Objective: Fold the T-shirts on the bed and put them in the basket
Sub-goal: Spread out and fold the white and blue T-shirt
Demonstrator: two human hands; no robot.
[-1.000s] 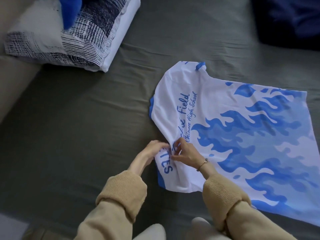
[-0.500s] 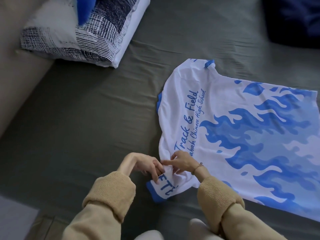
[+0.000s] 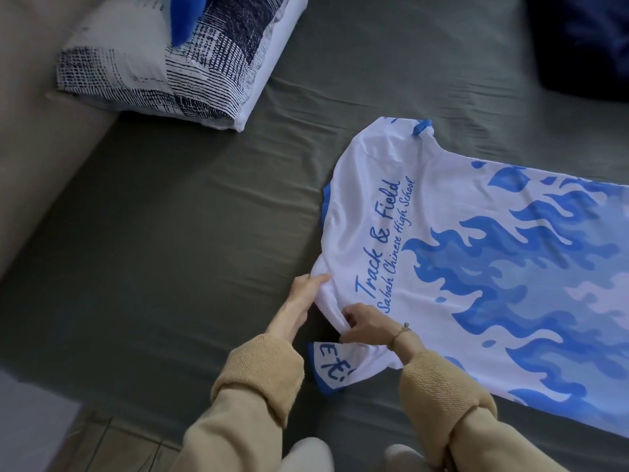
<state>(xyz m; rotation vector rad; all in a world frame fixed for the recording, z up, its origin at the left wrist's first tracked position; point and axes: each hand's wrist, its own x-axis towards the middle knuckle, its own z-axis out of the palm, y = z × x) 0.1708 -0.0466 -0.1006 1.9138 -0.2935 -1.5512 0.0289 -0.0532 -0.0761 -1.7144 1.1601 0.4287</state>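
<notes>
The fingers of the left hand now lie long and nearly straight along the near shoulder edge of the T-shirt, their tips pressing and lightly gripping the white cloth, where half a second ago that hand was curled over the sleeve; the right hand is clenched in a pinch on a ridge of fabric just inside that same shoulder, thumb and fingertips closed on the fold; the short sleeve, blue-banded and lettered, has come out from under the hands and juts toward the person off the shirt's near corner, so I'd judge the sleeve fold is being set up, not yet laid; the shirt itself is thin, slick-looking jersey, white at the shoulders, running into blue flame shapes toward the hem, spread back-up and mostly flat on the grey-green bed sheet, which shows soft creases; well beyond the shirt's collar sits a plump pillow with inky cross-hatching; knitted tan cuffs wrap both wrists; no basket is visible.
</notes>
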